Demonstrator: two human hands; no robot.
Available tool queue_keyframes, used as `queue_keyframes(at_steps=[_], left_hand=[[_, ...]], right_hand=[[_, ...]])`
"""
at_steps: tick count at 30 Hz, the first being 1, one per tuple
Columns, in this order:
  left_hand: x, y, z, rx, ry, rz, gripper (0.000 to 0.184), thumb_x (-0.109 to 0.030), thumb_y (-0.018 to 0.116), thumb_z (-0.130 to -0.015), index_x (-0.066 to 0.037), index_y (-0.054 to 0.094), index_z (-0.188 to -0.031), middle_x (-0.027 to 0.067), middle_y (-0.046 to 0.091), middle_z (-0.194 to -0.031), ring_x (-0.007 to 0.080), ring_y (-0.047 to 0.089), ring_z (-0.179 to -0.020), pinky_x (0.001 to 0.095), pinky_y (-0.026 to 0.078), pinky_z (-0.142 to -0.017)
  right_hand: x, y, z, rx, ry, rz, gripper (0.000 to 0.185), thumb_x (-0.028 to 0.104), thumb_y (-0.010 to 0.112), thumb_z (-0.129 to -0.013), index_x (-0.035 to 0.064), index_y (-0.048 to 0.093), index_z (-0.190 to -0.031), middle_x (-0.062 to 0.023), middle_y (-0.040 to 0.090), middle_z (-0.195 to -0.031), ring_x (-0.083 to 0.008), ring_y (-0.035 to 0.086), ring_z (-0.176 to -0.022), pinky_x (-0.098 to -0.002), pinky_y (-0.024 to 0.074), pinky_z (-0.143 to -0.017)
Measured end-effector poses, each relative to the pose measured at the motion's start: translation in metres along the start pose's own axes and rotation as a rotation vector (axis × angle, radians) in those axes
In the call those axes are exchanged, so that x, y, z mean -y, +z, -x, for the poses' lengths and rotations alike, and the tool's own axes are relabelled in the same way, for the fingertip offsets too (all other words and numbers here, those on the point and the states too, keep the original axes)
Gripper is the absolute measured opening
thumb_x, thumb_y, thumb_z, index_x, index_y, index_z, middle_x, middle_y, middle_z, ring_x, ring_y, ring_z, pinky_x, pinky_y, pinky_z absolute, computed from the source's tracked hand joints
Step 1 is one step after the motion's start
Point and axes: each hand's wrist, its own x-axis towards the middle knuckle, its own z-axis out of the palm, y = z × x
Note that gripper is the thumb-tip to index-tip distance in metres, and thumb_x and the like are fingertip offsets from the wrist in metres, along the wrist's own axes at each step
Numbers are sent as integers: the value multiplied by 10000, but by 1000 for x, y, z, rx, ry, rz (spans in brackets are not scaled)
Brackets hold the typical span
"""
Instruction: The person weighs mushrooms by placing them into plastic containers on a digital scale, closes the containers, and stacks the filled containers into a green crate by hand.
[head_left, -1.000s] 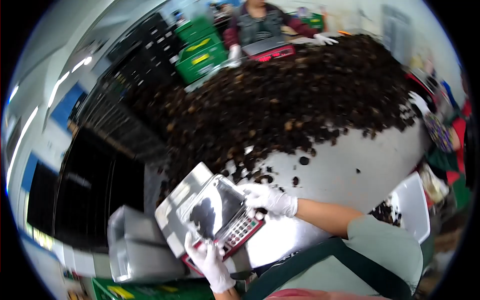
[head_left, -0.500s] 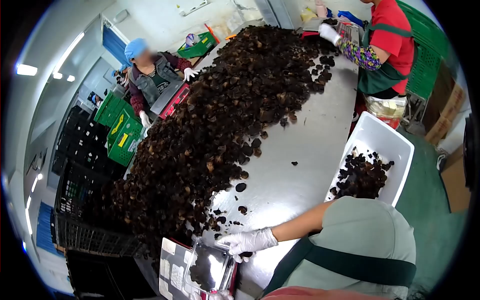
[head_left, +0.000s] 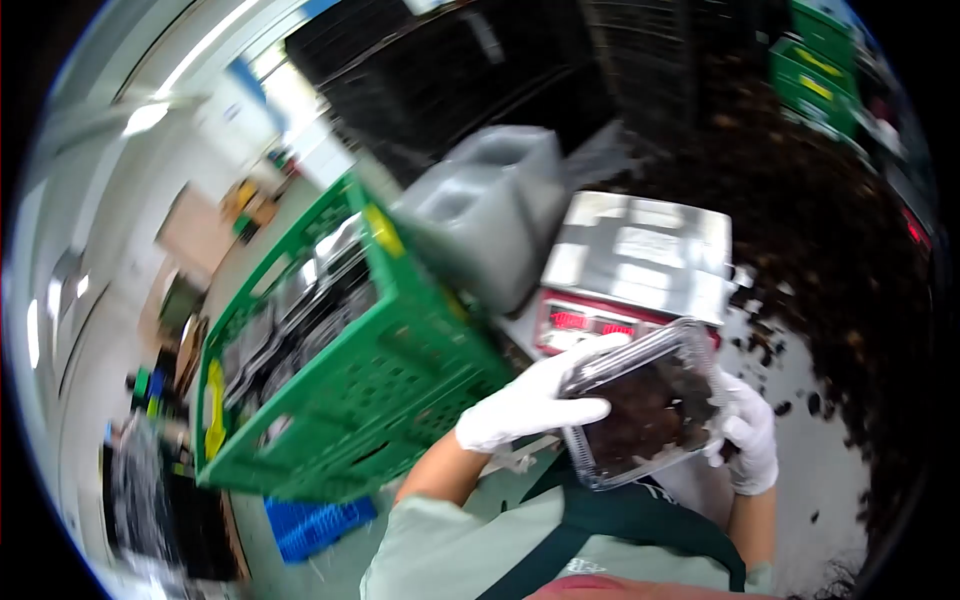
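A clear plastic tray [head_left: 592, 455] of dark brown wood ear mushrooms [head_left: 640, 415] is held in front of my body, tilted. My left hand [head_left: 530, 402], in a white glove, grips its left side with the thumb across the edge. On the right side, my gloved right hand [head_left: 748, 435] has its fingers bent against the tray; part of them is hidden behind it. Just beyond the tray stands a scale [head_left: 645, 245] with a metal plate and a lit red display.
A green crate [head_left: 400, 370] full of clear plastic trays stands at left, beside a whitish plastic jug [head_left: 490, 215]. The mushroom heap [head_left: 810, 200] covers the table's right side. Black crates [head_left: 450, 70] are stacked behind. A blue plastic pallet [head_left: 320, 525] lies on the floor.
My view has swung left, bringing the green crate and jug into sight. The tray has come off the scale plate and is now lifted between both hands.
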Motion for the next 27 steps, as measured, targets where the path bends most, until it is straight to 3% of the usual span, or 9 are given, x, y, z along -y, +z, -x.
queue_keyframes(at_steps=[4,10,14,16,18,20,22,26,27], left_hand=[[-21,-13,44,-277,126,16,797,-222,812,-854,-58,433,-1535,86,514,-1480,224,454,-1403,388,297,-1207],[-90,-62,161,-916,548,-361,761,-267,771,-847,-50,468,-1511,105,551,-1453,251,581,-1285,401,441,-1117],[-126,-98,199,-1128,678,-154,638,-259,698,-919,-56,488,-1487,122,542,-1450,272,583,-1285,444,463,-1117],[-123,-117,204,-1216,573,-147,613,-301,652,-957,-75,465,-1496,85,543,-1430,227,643,-1137,383,594,-872],[-126,-136,221,-1087,77,-223,611,-356,581,-1007,-79,437,-1533,68,505,-1496,190,583,-1262,356,544,-909],[-105,-152,226,-984,-39,-387,612,-307,649,-997,-43,454,-1513,46,573,-1393,122,653,-1036,258,580,-769],[-105,-155,221,-826,-325,-463,611,-276,668,-995,-25,453,-1510,37,625,-1275,125,652,-974,279,579,-824],[-149,-144,170,-900,-452,-1189,390,-300,628,-994,-10,681,-1249,106,749,-1017,172,681,-915,330,535,-864],[-156,-137,142,-1024,-213,-1350,352,-297,622,-996,18,712,-1125,144,741,-917,173,684,-864,347,531,-840]], right_hand=[[1,30,-25,93,-74,-29,821,468,780,-847,-58,514,-1418,-45,636,-671,-93,568,-480,-218,433,-409],[10,43,-48,160,-1,145,474,292,668,-964,21,584,-1344,-60,646,-686,-127,585,-534,-221,428,-477],[0,26,-45,92,25,117,363,243,614,-985,49,622,-1290,-45,652,-705,-104,575,-542,-211,413,-488],[-4,14,-40,57,18,110,324,243,599,-995,59,638,-1258,-38,656,-709,-98,582,-541,-208,414,-477],[-6,2,-33,-44,90,147,352,256,585,-994,34,624,-1264,-34,641,-697,-112,571,-526,-209,399,-458],[-18,-17,-27,-62,51,133,345,267,583,-995,45,630,-1256,-26,641,-688,-102,573,-523,-204,392,-452],[-24,-34,-17,-124,66,117,348,271,583,-996,49,630,-1260,-31,646,-693,-98,570,-521,-201,386,-446],[-48,-57,8,-288,106,104,329,218,583,-998,44,613,-1276,-38,654,-726,-96,577,-541,-199,391,-446],[-56,-60,14,-323,116,104,315,199,578,-1005,45,609,-1278,-37,650,-726,-96,579,-545,-202,396,-452]])
